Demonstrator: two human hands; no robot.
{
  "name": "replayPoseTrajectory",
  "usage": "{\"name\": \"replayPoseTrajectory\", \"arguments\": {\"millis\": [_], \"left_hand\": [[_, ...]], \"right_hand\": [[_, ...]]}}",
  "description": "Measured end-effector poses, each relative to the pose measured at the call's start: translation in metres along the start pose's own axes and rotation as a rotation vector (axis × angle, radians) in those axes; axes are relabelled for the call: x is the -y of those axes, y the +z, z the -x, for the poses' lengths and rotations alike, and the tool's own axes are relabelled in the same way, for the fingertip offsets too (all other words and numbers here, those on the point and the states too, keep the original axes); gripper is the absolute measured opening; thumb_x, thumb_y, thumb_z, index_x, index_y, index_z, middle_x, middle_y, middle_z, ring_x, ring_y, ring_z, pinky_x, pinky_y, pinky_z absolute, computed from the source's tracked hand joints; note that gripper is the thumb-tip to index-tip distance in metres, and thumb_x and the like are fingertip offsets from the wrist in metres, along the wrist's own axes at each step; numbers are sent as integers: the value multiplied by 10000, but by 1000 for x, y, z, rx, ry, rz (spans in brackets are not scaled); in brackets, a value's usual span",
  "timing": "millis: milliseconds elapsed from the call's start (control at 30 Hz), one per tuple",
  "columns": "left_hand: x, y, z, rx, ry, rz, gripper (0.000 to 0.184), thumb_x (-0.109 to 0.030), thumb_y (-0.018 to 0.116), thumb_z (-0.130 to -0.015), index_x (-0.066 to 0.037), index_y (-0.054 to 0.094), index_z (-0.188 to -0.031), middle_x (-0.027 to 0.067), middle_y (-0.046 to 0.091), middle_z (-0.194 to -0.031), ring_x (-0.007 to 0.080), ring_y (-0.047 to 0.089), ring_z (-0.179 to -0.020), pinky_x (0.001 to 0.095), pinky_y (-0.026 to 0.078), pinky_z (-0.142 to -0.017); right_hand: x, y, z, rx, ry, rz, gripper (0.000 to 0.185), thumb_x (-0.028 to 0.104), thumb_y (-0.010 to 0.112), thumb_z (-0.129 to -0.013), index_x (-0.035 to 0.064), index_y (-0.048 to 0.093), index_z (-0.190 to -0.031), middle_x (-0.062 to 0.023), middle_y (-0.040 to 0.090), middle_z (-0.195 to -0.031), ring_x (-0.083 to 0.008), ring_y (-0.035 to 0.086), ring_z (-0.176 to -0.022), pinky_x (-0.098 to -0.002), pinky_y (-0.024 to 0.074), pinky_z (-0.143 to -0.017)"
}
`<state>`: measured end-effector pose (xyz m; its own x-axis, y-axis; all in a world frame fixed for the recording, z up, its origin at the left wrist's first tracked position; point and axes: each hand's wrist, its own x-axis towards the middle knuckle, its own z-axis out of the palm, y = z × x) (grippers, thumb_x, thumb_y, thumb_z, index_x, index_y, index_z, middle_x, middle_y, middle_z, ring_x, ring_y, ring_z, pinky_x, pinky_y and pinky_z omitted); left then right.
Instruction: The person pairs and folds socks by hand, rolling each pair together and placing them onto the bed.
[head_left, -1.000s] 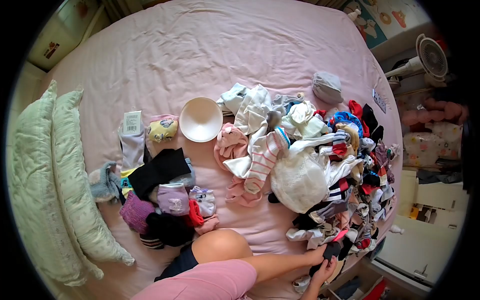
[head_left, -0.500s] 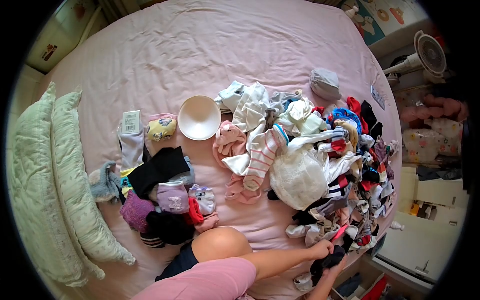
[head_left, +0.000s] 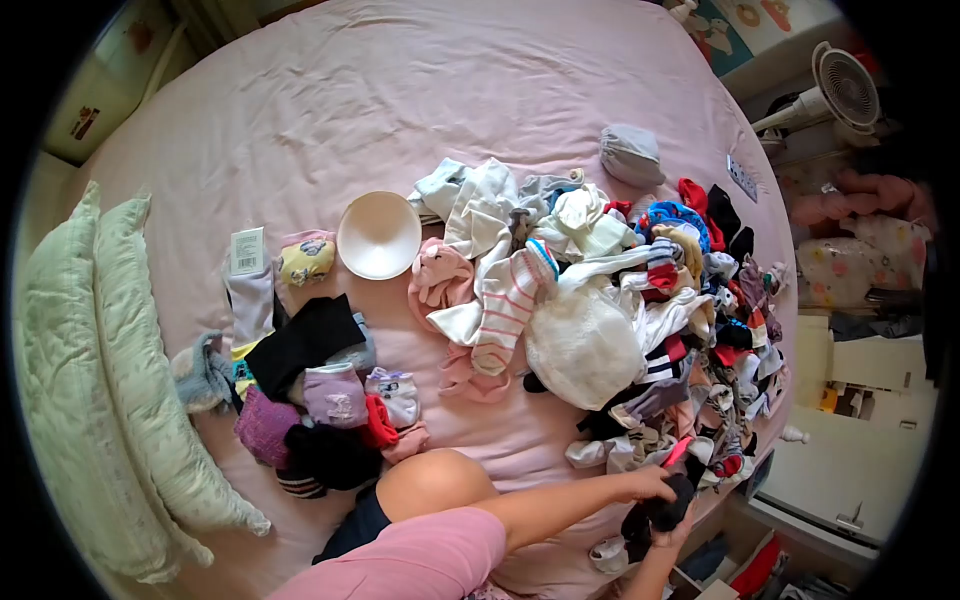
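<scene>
At the lower right, my left hand (head_left: 648, 484) grips the top of a dark bundled cloth (head_left: 670, 506), fingers bent over it. My right hand (head_left: 674, 530) is wrapped round the same cloth from below. Another dark piece hangs beside it on the left, and a white sock (head_left: 609, 554) lies below. Just above my hands is a bright pink strip (head_left: 678, 451) at the edge of a large mixed pile of socks and clothes (head_left: 700, 400). On the left lies a group of folded items, among them a black cloth (head_left: 305, 345) and a lilac bundle (head_left: 335, 396).
A cream bowl-shaped object (head_left: 379, 236) sits between the groups. Near it are a yellow-pink bundle (head_left: 306, 258) and labelled socks (head_left: 250, 300). Two pale pillows (head_left: 170, 400) lie at left. A grey bundle (head_left: 631, 155), a fan (head_left: 846, 88) and an open drawer (head_left: 750, 560) are at right.
The dark cloth has become a more compact bundle between my hands. My left hand has shifted to its top, and my right hand now cups it from below. The view has shifted slightly.
</scene>
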<state>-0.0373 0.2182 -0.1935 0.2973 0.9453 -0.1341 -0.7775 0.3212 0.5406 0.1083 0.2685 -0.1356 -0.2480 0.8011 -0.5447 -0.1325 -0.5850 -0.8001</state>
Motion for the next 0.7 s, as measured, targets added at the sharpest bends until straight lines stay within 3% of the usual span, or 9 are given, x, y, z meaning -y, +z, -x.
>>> {"name": "replayPoseTrajectory", "arguments": {"millis": [100,133,233,300,333,433,533,600,700], "left_hand": [[21,-3,-16,-123,212,-88,373,-289,675,-699,6,594,-911,52,576,-814,150,539,-719,286,434,-621],[21,-4,-16,-151,297,-188,378,-297,673,-704,13,594,-905,54,580,-812,151,541,-727,286,434,-636],[9,4,0,-100,140,26,297,-236,689,-692,9,616,-843,32,579,-726,128,552,-681,266,447,-598],[24,26,-4,-64,361,-172,310,-247,695,-691,-5,617,-868,40,592,-744,150,556,-789,274,436,-721],[25,27,-6,-183,243,-439,329,-267,706,-671,-20,619,-870,66,608,-797,174,552,-863,281,404,-797],[-7,3,16,-141,305,-115,376,-269,718,-642,-25,607,-906,108,606,-918,198,562,-870,300,418,-775],[5,-4,3,-466,261,-459,338,-192,689,-646,-12,558,-901,162,587,-913,270,574,-841,349,444,-727],[23,-2,-7,-571,273,-606,345,-128,651,-653,-14,523,-952,173,580,-902,311,564,-869,368,441,-753],[31,-1,-7,-550,292,-524,336,-101,619,-656,-14,486,-952,189,565,-917,340,540,-908,392,426,-771]], "right_hand": [[-1,-20,-10,173,-47,49,433,342,395,-891,15,449,-1170,-150,517,-1122,-281,527,-1002,-399,434,-880],[-2,-10,-7,92,-64,40,336,288,424,-887,34,468,-1102,-144,531,-1072,-266,560,-926,-371,475,-811],[1,-74,-32,308,88,-11,444,351,399,-887,38,437,-1199,-124,511,-1137,-276,509,-1035,-381,417,-897],[4,-71,-23,281,95,-15,481,365,434,-863,46,412,-1222,-124,488,-1165,-275,490,-1057,-381,403,-908],[6,-63,-22,262,103,-24,503,372,452,-851,51,400,-1233,-123,476,-1179,-274,480,-1068,-381,396,-914],[14,-37,-13,238,135,-34,578,393,505,-814,63,364,-1267,-123,441,-1221,-272,451,-1101,-380,375,-931],[18,-6,-12,279,224,-1,665,415,559,-777,76,327,-1302,-123,406,-1263,-270,423,-1134,-380,354,-947],[22,16,0,342,249,215,777,278,695,-654,90,326,-1312,-103,368,-1306,-256,392,-1169,-352,326,-962],[49,14,-8,301,212,1018,882,165,762,-517,79,356,-1296,-74,403,-1265,-216,374,-1165,-317,323,-948]]}}
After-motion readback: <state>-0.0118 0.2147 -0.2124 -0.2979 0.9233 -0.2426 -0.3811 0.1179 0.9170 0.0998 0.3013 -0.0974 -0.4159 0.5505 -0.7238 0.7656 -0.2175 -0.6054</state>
